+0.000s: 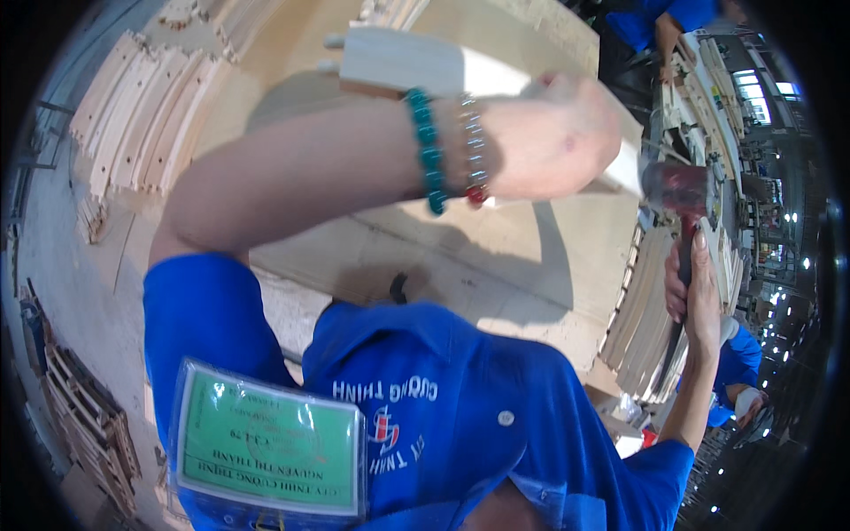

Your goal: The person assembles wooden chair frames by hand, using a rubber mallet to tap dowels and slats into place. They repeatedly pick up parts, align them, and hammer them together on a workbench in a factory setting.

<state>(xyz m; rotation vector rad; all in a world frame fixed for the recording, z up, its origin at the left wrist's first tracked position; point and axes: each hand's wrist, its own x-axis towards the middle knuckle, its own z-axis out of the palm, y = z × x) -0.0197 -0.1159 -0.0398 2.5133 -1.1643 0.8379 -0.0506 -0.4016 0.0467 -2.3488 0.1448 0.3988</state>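
A woodworking factory floor: stacks of curved wooden slats at ten o'clock, more slat piles at three, wooden pallets at eight, blue-uniformed co-workers at one.

One head-worn fisheye view looks steeply down the person's own blue shirt front. It sits very near the raised left forearm, with the pale wooden worktable beyond.
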